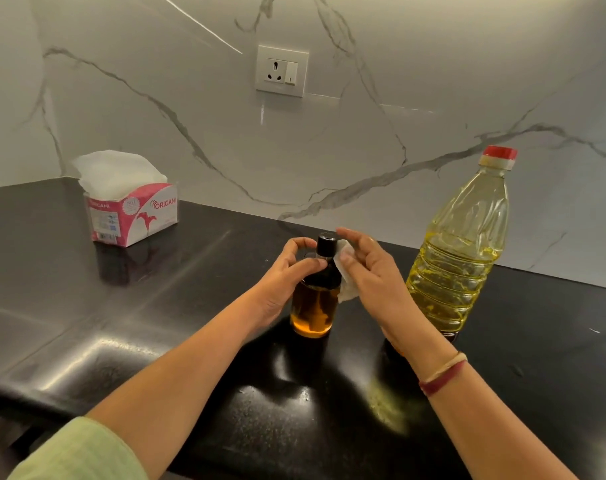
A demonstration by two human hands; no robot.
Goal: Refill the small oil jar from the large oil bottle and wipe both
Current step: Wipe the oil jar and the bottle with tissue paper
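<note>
Here the left hand [287, 268] curls round the small oil jar's [315, 303] neck — the right hand [367, 271] pinches a tissue [345, 271] against it, both forearms stretched over the table [156, 306].

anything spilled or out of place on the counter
Nothing clearly spilled: the small oil jar and large oil bottle stand upright, capped. One yellowish patch on the counter in front of the bottle could be oil or light through it; cannot tell.
</note>
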